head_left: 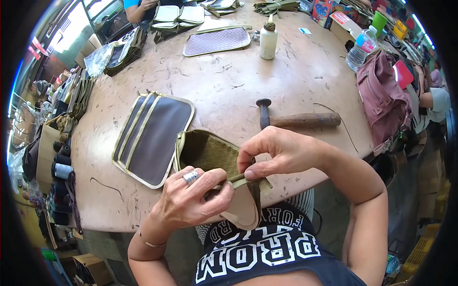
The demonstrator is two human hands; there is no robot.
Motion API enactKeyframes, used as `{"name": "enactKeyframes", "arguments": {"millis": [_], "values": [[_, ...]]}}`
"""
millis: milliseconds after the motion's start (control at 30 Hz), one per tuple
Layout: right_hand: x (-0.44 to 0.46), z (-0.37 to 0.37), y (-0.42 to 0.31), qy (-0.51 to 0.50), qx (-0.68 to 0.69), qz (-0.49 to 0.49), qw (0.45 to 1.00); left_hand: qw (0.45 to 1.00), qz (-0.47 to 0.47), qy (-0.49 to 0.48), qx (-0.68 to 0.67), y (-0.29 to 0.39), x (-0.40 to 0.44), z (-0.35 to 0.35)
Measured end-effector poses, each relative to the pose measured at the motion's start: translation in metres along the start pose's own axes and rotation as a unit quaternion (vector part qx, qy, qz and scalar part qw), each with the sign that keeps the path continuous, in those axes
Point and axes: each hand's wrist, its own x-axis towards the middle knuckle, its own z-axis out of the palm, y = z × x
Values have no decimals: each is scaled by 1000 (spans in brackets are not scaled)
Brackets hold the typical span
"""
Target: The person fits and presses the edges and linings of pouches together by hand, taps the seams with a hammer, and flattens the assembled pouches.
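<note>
An olive-green pouch (210,148) with a quilted inside lies at the table's near edge, its opening toward me. My left hand (195,196), with a silver ring, is closed on the pouch's near edge. Pinched between thumb and forefinger of my right hand (281,151) is the same edge, along a narrow olive strip. A pale beige flap (242,209) hangs below the hands. Left of the pouch lies a dark panel (160,136) with gold-edged pocket rows. Beyond my right hand rests a hammer (300,119) with a wooden handle and dark metal head.
A glue-stained white bottle (268,42) stands beside a lavender panel (217,41) farther back. Stacked pieces (126,52) line the far left. On the right are a water bottle (362,47) and a pink bag (384,95). Thread spools (62,170) sit off the left edge. Another person's arm (138,12) shows behind.
</note>
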Motion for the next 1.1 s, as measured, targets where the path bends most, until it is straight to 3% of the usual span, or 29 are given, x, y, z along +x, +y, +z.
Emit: {"name": "enactKeyframes", "arguments": {"millis": [133,433,533,667,767,867,900,1100], "values": [[0,1,-14,0,-54,44,998,1000,2,-22,6,2,2,-2],[0,9,-12,11,-131,3,991,999,-7,-36,18,2,1,0],[0,13,-2,46,-199,-65,977,997,-39,-58,33,-1,4,-5],[-4,7,-4,27,-156,-97,983,974,-160,-148,-57,17,5,-35],[-4,7,-6,-36,-107,-137,984,976,-149,-146,-54,44,10,-46],[2,10,6,-45,-73,-21,996,972,-100,-209,-46,30,1,-33],[3,8,9,-43,-59,37,997,979,-103,-174,-36,23,-8,-20],[6,9,15,-31,-29,132,990,996,-63,-62,-14,3,-31,17]]}}
